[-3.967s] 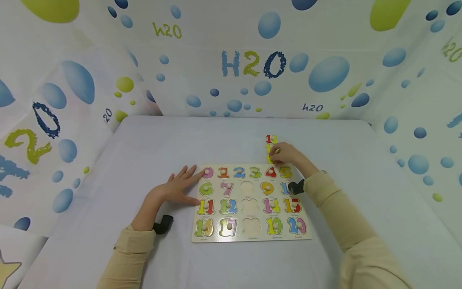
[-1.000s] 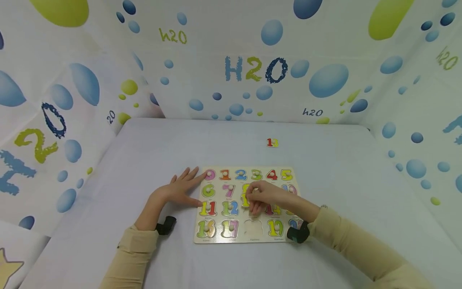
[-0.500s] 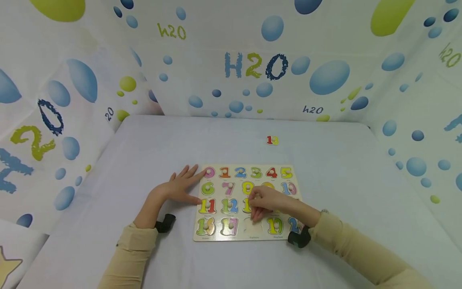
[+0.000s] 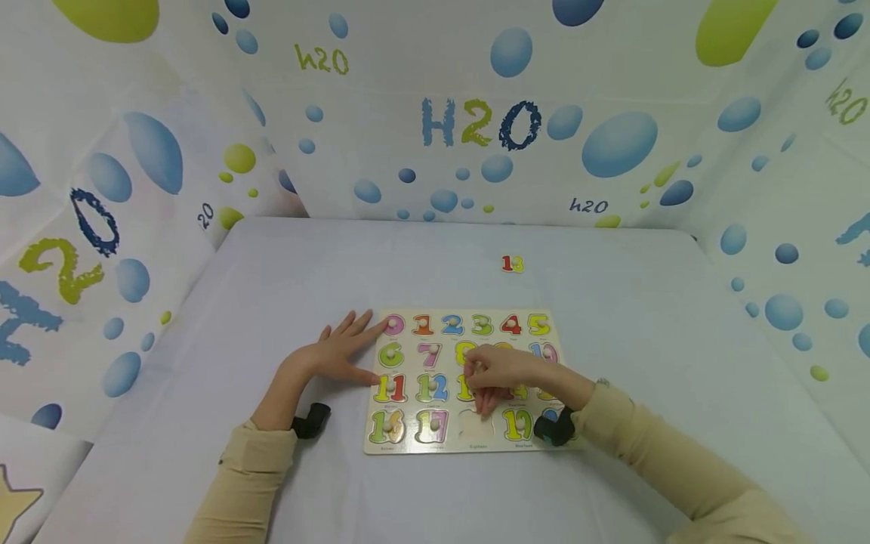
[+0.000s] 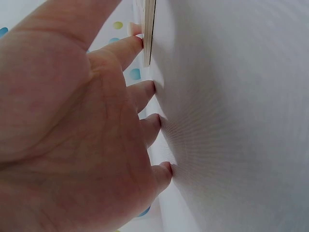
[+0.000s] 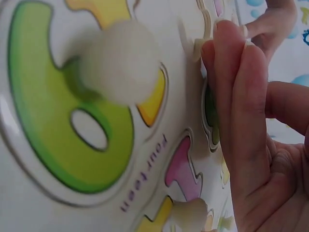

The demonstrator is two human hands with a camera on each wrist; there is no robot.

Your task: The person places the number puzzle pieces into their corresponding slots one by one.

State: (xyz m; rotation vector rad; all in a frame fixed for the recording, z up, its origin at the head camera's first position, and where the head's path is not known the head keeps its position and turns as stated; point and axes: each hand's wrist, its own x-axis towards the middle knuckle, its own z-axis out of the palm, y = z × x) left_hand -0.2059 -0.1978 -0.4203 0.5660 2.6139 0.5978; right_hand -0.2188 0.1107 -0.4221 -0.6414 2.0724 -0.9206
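Observation:
A wooden number puzzle board [image 4: 408, 449] with knobbed pieces lies on the table. My left hand [image 4: 333, 359] rests at its left edge with fingers spread; index finger and thumb touch the board, and the other fingertips press the cloth in the left wrist view. Over the middle of the board, my right hand [image 4: 503, 370] pinches a yellow-and-green number puzzle piece [image 4: 464, 387] at the third-row recess; the hand hides most of it. Some green of it shows behind my fingers [image 6: 246, 106] in the right wrist view. The yellow 8 piece [image 4: 462, 350] sits just above.
A red-and-yellow 13 piece [image 4: 513, 264] lies on the table [image 4: 326, 264] beyond the board. The bottom-row recess [image 4: 476, 428] labelled Eighteen holds no piece. Printed curtains [image 4: 381, 151] stand around the table's back and sides.
The right hand came from the loose pieces beyond the board to its middle, and only the 13 piece stays behind there. The 8 recess is now filled. The left hand has stayed put.

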